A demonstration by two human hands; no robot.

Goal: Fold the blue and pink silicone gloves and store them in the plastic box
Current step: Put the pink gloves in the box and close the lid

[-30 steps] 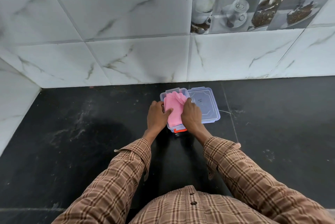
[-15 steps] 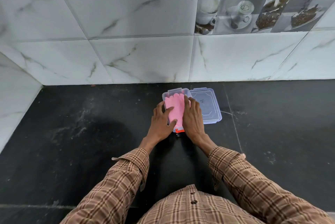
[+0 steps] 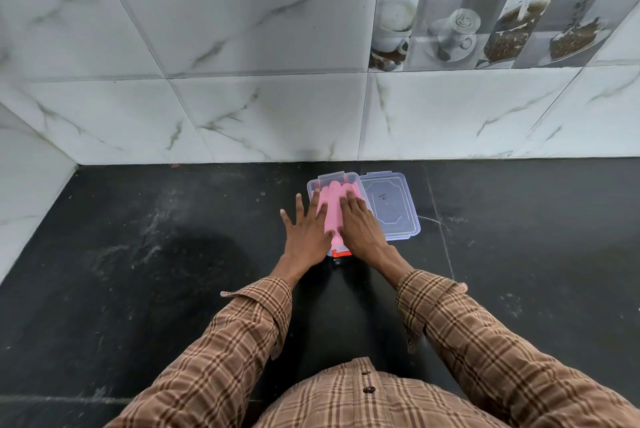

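The pink silicone glove (image 3: 333,210) lies folded in the clear plastic box (image 3: 331,179) on the black counter. My left hand (image 3: 306,231) rests flat on its left side with fingers spread, some over the box's left rim. My right hand (image 3: 360,227) lies flat on the glove's right side, pressing down. Neither hand grips anything. An orange latch (image 3: 341,252) shows at the box's near end. The blue glove is not visible; it may lie under the pink one.
The box's clear lid (image 3: 389,206) lies flat on the counter just right of the box. The black stone counter (image 3: 138,254) runs to a marble-tiled wall (image 3: 242,116) at the back and on the left.
Both hands have flattened onto the pink glove, fingers spreading out. The glove sits lower and flatter in the box than a second ago.
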